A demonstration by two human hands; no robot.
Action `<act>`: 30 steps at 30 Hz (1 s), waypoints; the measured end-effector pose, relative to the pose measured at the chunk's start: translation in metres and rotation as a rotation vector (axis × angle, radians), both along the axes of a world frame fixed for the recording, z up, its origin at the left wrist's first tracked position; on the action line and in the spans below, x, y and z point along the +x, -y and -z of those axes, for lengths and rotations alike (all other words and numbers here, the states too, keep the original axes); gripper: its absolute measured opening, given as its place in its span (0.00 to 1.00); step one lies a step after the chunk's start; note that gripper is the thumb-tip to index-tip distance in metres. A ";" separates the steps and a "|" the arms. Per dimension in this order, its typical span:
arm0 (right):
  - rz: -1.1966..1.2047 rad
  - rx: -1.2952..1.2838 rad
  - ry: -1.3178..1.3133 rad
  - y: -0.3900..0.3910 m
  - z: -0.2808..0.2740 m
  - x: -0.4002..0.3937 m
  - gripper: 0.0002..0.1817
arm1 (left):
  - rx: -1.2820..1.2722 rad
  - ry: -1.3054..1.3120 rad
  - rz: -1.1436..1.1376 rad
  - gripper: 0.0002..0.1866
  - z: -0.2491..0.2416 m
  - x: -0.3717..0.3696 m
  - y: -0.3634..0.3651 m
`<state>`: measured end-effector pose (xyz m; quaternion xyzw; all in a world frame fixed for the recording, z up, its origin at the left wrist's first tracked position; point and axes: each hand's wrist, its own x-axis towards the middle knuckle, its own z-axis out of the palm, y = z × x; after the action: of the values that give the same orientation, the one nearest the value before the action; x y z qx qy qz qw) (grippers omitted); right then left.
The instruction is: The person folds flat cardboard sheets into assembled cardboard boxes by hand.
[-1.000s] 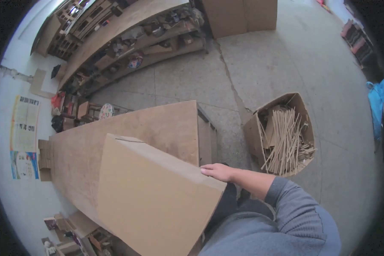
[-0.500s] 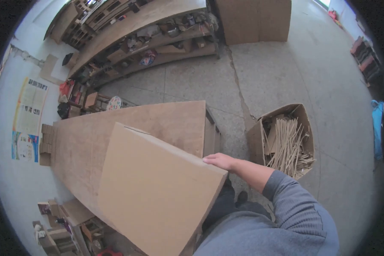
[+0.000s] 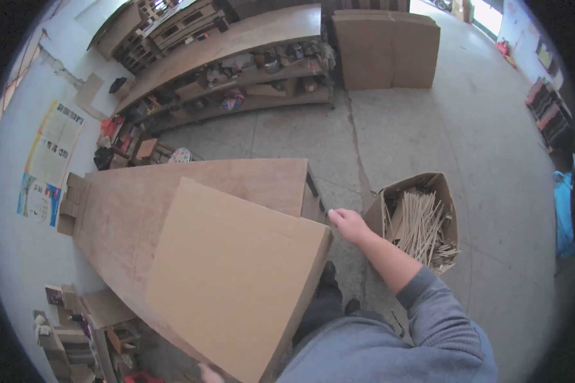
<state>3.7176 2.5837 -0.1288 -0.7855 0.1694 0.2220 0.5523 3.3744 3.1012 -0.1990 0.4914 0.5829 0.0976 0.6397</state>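
Head view: the large cardboard box (image 3: 236, 274) lies over the near end of the counter (image 3: 124, 204), and its corner at two o'clock reaches past the counter's edge. The right hand (image 3: 349, 225) is just beside this corner, with the thumb stretched forward and the fingers loosely curled; I see no firm hold, and I cannot tell if it touches the cardboard. The left hand (image 3: 211, 374) is at about half past six, close by the lower edge of the box.

To handle the box well, I think the two hands should support opposite sides, because pulling on one side only may turn it or tip the overhanging part. A flat palm would probably be kinder than fingertips, which can dent the edge.

The left hand is mostly cut off by the lower border of the view, so how open it is, and what it holds, I cannot tell. The underside of the box is hidden too; whether it sits flat or is lifted somewhat, I cannot say.
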 end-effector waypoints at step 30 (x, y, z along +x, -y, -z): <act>0.036 -0.064 -0.481 -0.050 -0.141 -0.034 0.34 | 1.383 0.126 1.709 0.39 -0.107 0.490 0.198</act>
<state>3.6836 2.6335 0.0125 -0.7240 0.3171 0.3871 0.4747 3.8642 2.9031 -0.0918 0.9791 -0.1636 -0.0469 0.1116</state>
